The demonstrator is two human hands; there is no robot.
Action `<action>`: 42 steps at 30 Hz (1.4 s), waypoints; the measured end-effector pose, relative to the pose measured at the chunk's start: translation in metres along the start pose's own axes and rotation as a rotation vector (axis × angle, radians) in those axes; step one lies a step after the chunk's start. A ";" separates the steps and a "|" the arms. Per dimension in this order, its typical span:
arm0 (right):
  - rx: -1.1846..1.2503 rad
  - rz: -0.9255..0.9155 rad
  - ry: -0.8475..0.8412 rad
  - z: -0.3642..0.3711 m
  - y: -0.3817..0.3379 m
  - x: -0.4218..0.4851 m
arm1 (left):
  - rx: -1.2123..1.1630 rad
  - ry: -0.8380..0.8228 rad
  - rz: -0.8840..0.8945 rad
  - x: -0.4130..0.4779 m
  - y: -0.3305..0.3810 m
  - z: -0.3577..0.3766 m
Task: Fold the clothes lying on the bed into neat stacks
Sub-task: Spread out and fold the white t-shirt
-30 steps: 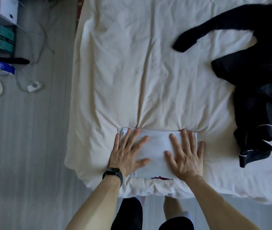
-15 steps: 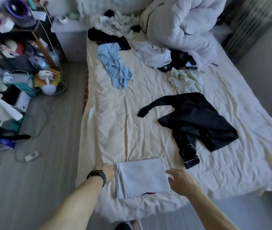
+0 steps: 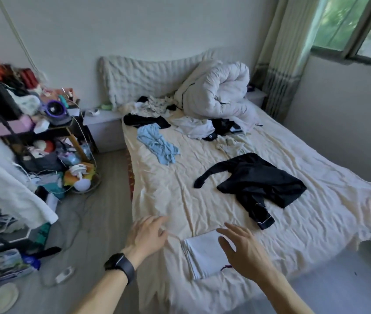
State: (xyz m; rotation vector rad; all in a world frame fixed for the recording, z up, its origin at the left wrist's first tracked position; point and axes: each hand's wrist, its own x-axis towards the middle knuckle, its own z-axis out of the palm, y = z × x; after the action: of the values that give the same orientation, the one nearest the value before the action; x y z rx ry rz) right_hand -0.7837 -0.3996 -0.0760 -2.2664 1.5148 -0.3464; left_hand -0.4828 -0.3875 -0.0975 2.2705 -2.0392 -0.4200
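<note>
Left hand (image 3: 148, 236), right hand (image 3: 243, 254) lifted off folded white garment (image 3: 202, 254).

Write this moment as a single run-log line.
stage: one item folded | left hand: open, empty | right hand: open, over folded white cloth | black top: unfolded on bed

No lettering, brand or number is legible anywhere in this bedroom; the print on the blue-and-green cardboard box (image 3: 3, 265) on the floor at far left is too blurred to read, and the black wristwatch (image 3: 119, 266) shows a dark, blank face
</note>
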 end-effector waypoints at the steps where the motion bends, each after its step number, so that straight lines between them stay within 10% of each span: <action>1: 0.000 -0.022 0.032 -0.003 -0.013 -0.004 | -0.007 0.038 0.014 -0.009 -0.006 -0.013; 24: -0.066 -0.271 0.562 -0.012 -0.355 0.173 | 0.131 0.369 0.127 0.033 -0.301 -0.308; 42: -0.167 -0.216 0.699 -0.028 -0.418 0.486 | 0.117 0.426 0.228 0.329 -0.452 -0.423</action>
State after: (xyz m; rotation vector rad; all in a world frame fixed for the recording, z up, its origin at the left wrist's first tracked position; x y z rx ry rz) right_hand -0.2627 -0.7109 0.1315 -2.5972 1.6399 -1.2190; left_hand 0.0848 -0.7125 0.1547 1.9333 -2.0948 0.1878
